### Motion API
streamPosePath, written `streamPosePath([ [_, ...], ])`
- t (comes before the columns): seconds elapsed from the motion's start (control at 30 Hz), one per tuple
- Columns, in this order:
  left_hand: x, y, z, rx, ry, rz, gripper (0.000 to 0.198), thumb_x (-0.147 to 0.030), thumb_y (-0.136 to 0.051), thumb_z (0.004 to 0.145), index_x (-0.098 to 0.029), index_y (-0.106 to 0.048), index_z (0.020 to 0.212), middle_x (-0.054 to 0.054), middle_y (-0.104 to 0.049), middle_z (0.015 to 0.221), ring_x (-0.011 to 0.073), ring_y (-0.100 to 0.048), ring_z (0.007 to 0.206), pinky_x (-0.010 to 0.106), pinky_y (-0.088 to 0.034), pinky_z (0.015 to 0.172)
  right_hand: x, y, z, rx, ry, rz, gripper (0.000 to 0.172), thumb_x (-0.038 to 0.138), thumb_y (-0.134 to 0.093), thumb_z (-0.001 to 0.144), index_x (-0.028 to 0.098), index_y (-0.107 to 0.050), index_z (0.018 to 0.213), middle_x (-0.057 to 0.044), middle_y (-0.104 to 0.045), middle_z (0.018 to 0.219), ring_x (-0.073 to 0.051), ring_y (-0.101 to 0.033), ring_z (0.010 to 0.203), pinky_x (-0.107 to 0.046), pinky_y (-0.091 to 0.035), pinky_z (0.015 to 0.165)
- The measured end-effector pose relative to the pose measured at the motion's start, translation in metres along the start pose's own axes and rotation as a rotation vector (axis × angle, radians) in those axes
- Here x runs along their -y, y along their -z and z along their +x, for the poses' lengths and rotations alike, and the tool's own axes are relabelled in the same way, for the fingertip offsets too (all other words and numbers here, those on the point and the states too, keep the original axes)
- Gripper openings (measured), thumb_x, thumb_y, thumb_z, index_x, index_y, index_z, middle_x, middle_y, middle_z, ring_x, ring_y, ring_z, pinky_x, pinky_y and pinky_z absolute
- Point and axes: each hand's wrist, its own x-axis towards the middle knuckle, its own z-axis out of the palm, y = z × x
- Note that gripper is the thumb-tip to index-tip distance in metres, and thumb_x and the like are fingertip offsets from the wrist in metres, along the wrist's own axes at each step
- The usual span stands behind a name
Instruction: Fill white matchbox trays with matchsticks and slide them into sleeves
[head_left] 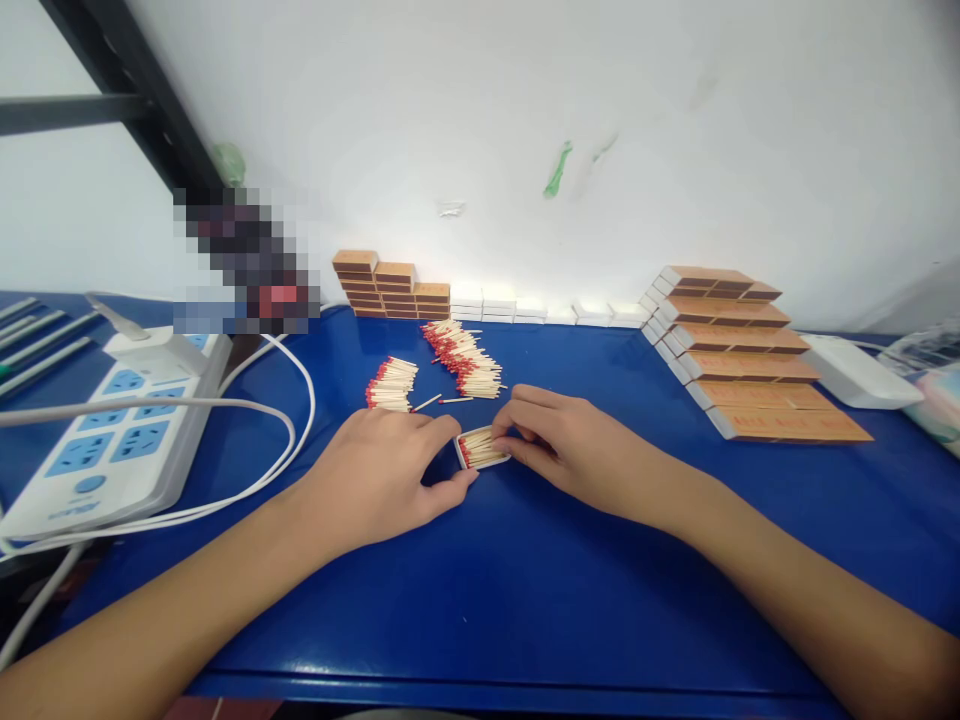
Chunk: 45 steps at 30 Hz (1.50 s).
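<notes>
Item: white tray [489,464], small and open-topped, set on the blue table [480,610] between both hands; filled with matches [480,446], red heads toward its left end.

Left hand [379,465]: thumb and forefinger apart by the tray's width, holding its left end between them; remaining fingers folded near the smaller match pile.

Right hand [566,435]: fingers narrow, thumb and forefinger drawn together at the tray's right end, over the match ends; whether they grip a match or the tray wall cannot be told.

Loose stock: smaller match pile [392,383], beyond the left hand; larger match pile [463,357], beyond the tray; two stray matches near both.

Along the wall: stepped stack of brown-orange matchboxes [390,290], left; low row of white boxes [499,303], centre; larger stepped matchbox stack [757,368], right.

Far left: white power strip [90,482] with blue sockets, white cables looped beside it.
</notes>
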Motion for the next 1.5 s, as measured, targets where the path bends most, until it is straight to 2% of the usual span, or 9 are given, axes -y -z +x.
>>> streamPosePath([
  [0.2,-0.002,0.005,-0.001,0.048,-0.047,-0.018,0.029,-0.049,-0.06,0.098,-0.024,-0.074,0.104,0.002,-0.079,0.084,0.0269,-0.076,0.077,0.035,-0.044,0.062,-0.006,-0.009,0.017,-0.146,-0.008,0.093,0.016,0.023,-0.058,0.106,0.021,-0.071,0.116,-0.003,-0.063,0.091,-0.015,-0.058,0.078,-0.028,-0.045,0.07],
  [0.4,-0.009,0.008,-0.003,0.169,-0.19,-0.113,0.023,-0.043,-0.063,0.097,-0.022,-0.07,0.091,-0.001,-0.074,0.076,0.022,-0.073,0.072,0.035,-0.042,0.061,-0.007,-0.022,0.031,-0.053,-0.007,-0.098,0.03,0.022,-0.051,0.109,0.02,-0.068,0.132,-0.009,-0.069,0.109,-0.021,-0.065,0.094,-0.033,-0.049,0.079],
  [0.57,-0.011,0.004,-0.005,0.141,-0.222,-0.124,0.022,-0.043,-0.066,0.095,-0.023,-0.074,0.096,-0.001,-0.075,0.074,0.0224,-0.073,0.071,0.036,-0.043,0.06,-0.003,-0.027,0.033,-0.03,0.06,-0.161,0.035,0.021,-0.048,0.11,0.021,-0.067,0.139,-0.007,-0.067,0.101,-0.018,-0.061,0.083,-0.03,-0.044,0.071],
  [0.83,-0.01,0.004,-0.005,0.142,-0.214,-0.16,0.024,-0.045,-0.067,0.093,-0.022,-0.075,0.094,-0.002,-0.073,0.071,0.0221,-0.07,0.066,0.036,-0.039,0.059,-0.002,-0.03,0.04,0.051,0.077,-0.312,0.053,0.019,-0.046,0.109,0.024,-0.046,0.162,-0.009,-0.067,0.109,-0.016,-0.057,0.076,-0.028,-0.037,0.063],
  [0.93,-0.009,0.004,-0.004,0.16,-0.203,-0.17,0.025,-0.045,-0.065,0.093,-0.022,-0.073,0.091,-0.002,-0.071,0.07,0.0219,-0.07,0.066,0.036,-0.039,0.059,-0.002,-0.03,0.041,0.026,0.062,-0.276,0.042,0.023,-0.046,0.111,0.023,-0.056,0.152,-0.009,-0.068,0.109,-0.017,-0.06,0.08,-0.029,-0.037,0.065],
  [1.03,-0.009,0.004,-0.004,0.167,-0.191,-0.178,0.025,-0.045,-0.064,0.094,-0.022,-0.073,0.093,-0.001,-0.072,0.072,0.0218,-0.07,0.068,0.035,-0.041,0.061,-0.002,-0.031,0.043,-0.034,0.054,-0.148,0.027,0.03,-0.05,0.112,0.02,-0.07,0.126,-0.007,-0.07,0.106,-0.018,-0.064,0.089,-0.029,-0.041,0.072],
  [1.13,-0.009,0.005,-0.003,0.177,-0.191,-0.181,0.024,-0.043,-0.063,0.094,-0.022,-0.074,0.097,-0.001,-0.073,0.074,0.0219,-0.072,0.07,0.035,-0.043,0.063,-0.002,-0.031,0.045,-0.06,0.008,-0.062,0.018,0.032,-0.059,0.109,0.018,-0.069,0.104,-0.005,-0.071,0.1,-0.017,-0.064,0.088,-0.029,-0.042,0.073],
  [1.33,-0.008,0.005,-0.002,0.159,-0.171,-0.157,0.026,-0.045,-0.062,0.095,-0.022,-0.074,0.095,0.0,-0.074,0.077,0.0239,-0.073,0.071,0.035,-0.043,0.062,0.004,-0.02,0.04,0.062,-0.189,-0.182,0.014,0.028,-0.054,0.111,0.017,-0.062,0.107,-0.008,-0.071,0.113,-0.02,-0.067,0.091,-0.031,-0.041,0.073],
  [1.5,-0.005,0.002,-0.001,0.122,-0.143,-0.148,0.027,-0.045,-0.06,0.096,-0.022,-0.075,0.1,0.0,-0.076,0.08,0.0248,-0.075,0.074,0.035,-0.045,0.063,0.003,-0.014,0.034,0.087,-0.228,-0.275,0.011,0.027,-0.053,0.112,0.019,-0.06,0.108,-0.007,-0.071,0.113,-0.02,-0.068,0.087,-0.032,-0.037,0.068],
])
